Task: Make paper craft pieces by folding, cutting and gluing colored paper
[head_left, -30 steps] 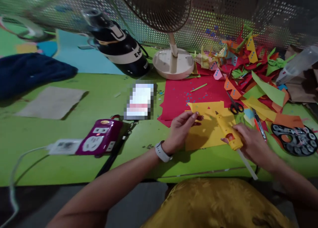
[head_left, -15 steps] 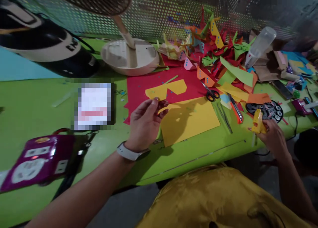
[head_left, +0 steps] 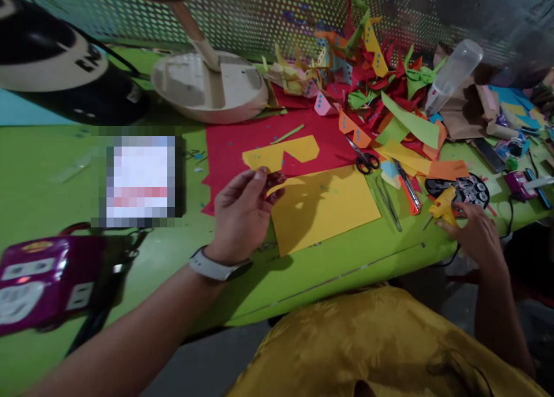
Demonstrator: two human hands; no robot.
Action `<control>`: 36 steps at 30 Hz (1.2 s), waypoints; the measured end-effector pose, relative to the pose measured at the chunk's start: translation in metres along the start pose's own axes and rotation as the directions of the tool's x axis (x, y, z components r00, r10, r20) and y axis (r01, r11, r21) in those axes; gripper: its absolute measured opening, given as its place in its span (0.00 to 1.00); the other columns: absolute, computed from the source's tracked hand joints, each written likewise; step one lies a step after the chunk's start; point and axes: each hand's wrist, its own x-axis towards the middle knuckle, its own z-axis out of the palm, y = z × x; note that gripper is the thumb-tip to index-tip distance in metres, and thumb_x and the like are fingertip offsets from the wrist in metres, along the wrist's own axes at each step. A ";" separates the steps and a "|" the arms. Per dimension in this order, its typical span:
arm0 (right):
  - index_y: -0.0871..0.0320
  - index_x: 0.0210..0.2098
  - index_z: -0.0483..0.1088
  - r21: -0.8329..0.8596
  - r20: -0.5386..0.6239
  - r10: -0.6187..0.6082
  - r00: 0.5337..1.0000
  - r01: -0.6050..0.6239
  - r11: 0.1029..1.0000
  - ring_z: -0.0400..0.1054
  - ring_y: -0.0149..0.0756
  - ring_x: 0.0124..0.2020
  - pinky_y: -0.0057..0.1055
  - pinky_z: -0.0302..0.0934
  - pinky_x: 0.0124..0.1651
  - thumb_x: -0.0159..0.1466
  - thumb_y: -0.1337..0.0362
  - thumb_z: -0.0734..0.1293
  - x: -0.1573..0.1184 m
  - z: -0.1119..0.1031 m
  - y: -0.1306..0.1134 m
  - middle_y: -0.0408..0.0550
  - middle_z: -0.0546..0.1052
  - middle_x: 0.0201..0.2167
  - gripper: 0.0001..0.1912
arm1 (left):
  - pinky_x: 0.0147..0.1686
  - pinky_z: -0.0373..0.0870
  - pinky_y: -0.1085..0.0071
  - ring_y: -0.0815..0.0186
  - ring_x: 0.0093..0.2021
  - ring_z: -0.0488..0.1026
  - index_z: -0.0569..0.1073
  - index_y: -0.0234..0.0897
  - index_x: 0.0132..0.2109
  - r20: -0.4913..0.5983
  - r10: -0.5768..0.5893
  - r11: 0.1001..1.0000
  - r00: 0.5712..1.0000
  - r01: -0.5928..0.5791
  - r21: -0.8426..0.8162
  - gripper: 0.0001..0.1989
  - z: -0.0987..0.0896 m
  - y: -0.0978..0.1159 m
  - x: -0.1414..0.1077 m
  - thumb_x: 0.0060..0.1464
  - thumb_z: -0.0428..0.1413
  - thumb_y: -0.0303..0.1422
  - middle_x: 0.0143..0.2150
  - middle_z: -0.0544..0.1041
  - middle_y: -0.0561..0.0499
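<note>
Paper cut-out point(head_left: 305, 149), yellow and notched, is pinched between thumb and fingers of the left hand point(head_left: 242, 215), above a red sheet point(head_left: 225, 146). A yellow sheet point(head_left: 329, 212) is laid on the table point(head_left: 71, 206) beside that hand. At the right hand point(head_left: 479, 232), a yellow glue gun point(head_left: 445, 203) is positioned; whether the grip is closed on it cannot be determined. Tweezers point(head_left: 388, 203) and a utility knife point(head_left: 409, 190) are placed between yellow sheet and glue gun.

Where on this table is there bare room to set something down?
Bare: the front strip below the yellow sheet, and the patch between the black strap and watch. Crowded: the back right, with its paper pile, and the right side, where scissors, tweezers, cutter and glue gun cluster.
</note>
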 end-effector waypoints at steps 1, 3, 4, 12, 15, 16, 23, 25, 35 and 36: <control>0.59 0.51 0.71 -0.018 -0.046 -0.013 0.999 0.012 1.000 0.69 0.55 0.52 0.46 0.59 0.52 0.61 0.52 0.68 -0.001 -0.003 -0.004 0.62 0.75 0.52 0.23 | 0.36 0.74 0.72 0.69 0.37 0.79 0.80 0.48 0.31 0.006 -0.005 1.000 1.000 0.005 -0.001 0.06 0.000 0.000 0.000 0.47 0.70 0.35 0.31 0.83 0.58; 0.58 0.48 0.72 0.013 -0.179 -0.066 0.982 0.070 0.997 0.70 0.54 0.51 0.45 0.60 0.52 0.62 0.51 0.67 -0.004 -0.007 -0.018 0.62 0.76 0.49 0.20 | 0.36 0.74 0.71 0.69 0.37 0.79 0.80 0.47 0.32 0.014 -0.017 1.000 1.000 0.017 -0.011 0.06 -0.001 -0.001 0.000 0.47 0.70 0.35 0.32 0.83 0.58; 0.58 0.44 0.72 0.067 -0.223 -0.110 0.969 0.127 0.990 0.72 0.51 0.47 0.42 0.62 0.50 0.63 0.51 0.66 -0.006 -0.007 -0.029 0.60 0.77 0.44 0.18 | 0.36 0.74 0.71 0.69 0.37 0.79 0.80 0.46 0.32 0.013 -0.022 1.000 1.000 0.022 -0.020 0.06 -0.001 -0.001 0.001 0.47 0.70 0.36 0.32 0.82 0.58; 0.53 0.35 0.66 0.137 0.140 -0.352 0.925 0.334 0.933 0.73 0.42 0.28 0.31 0.55 0.28 0.67 0.55 0.63 -0.007 0.018 -0.107 0.49 0.78 0.30 0.09 | 0.36 0.73 0.71 0.69 0.36 0.79 0.79 0.45 0.32 0.002 0.016 0.999 1.000 -0.016 -0.044 0.06 -0.002 0.004 0.003 0.48 0.69 0.35 0.32 0.82 0.57; 0.53 0.37 0.66 0.138 0.141 -0.326 0.935 0.307 0.942 0.72 0.40 0.25 0.30 0.53 0.25 0.67 0.60 0.61 -0.003 0.020 -0.107 0.48 0.79 0.31 0.05 | 0.34 0.74 0.72 0.69 0.35 0.79 0.79 0.45 0.32 0.003 0.023 0.998 1.000 -0.023 -0.059 0.07 -0.002 0.005 0.004 0.46 0.70 0.35 0.32 0.82 0.57; 0.53 0.39 0.67 0.143 0.124 -0.334 0.934 0.316 0.938 0.73 0.40 0.25 0.30 0.53 0.24 0.66 0.60 0.62 -0.001 0.020 -0.106 0.48 0.80 0.31 0.05 | 0.34 0.74 0.72 0.69 0.34 0.79 0.79 0.44 0.31 -0.001 0.021 0.998 1.000 -0.021 -0.065 0.08 -0.001 0.005 0.004 0.45 0.70 0.35 0.32 0.82 0.57; 0.55 0.42 0.76 0.409 0.024 -0.487 0.873 0.436 0.801 0.71 0.35 0.23 0.29 0.62 0.27 0.61 0.64 0.62 0.008 0.021 -0.096 0.45 0.78 0.27 0.13 | 0.34 0.74 0.72 0.67 0.35 0.80 0.78 0.42 0.33 -0.015 0.032 0.999 0.999 -0.033 -0.019 0.11 0.000 0.004 0.004 0.44 0.69 0.39 0.32 0.81 0.54; 0.55 0.37 0.78 0.620 0.036 -0.461 0.887 0.342 0.706 0.72 0.34 0.23 0.30 0.66 0.28 0.61 0.62 0.64 0.011 0.013 -0.092 0.46 0.79 0.28 0.11 | 0.34 0.74 0.71 0.67 0.36 0.80 0.77 0.42 0.33 -0.013 0.034 0.999 0.999 -0.035 -0.027 0.12 0.000 0.003 0.003 0.44 0.70 0.39 0.33 0.81 0.54; 0.51 0.44 0.78 0.859 -0.156 -0.590 0.792 0.404 0.315 0.77 0.38 0.36 0.35 0.71 0.42 0.60 0.68 0.71 0.016 -0.024 -0.118 0.48 0.80 0.36 0.13 | 0.35 0.74 0.71 0.67 0.36 0.80 0.78 0.41 0.33 0.006 0.004 0.998 1.000 -0.003 -0.063 0.12 0.002 0.007 0.000 0.43 0.70 0.39 0.32 0.82 0.53; 0.52 0.42 0.79 0.800 -0.198 -0.631 0.751 0.495 0.338 0.76 0.37 0.36 0.34 0.71 0.41 0.60 0.68 0.71 0.015 -0.021 -0.125 0.47 0.80 0.35 0.11 | 0.34 0.74 0.71 0.67 0.36 0.79 0.79 0.41 0.33 0.007 0.004 0.998 1.000 -0.004 -0.070 0.12 0.003 0.007 0.000 0.42 0.71 0.39 0.32 0.82 0.53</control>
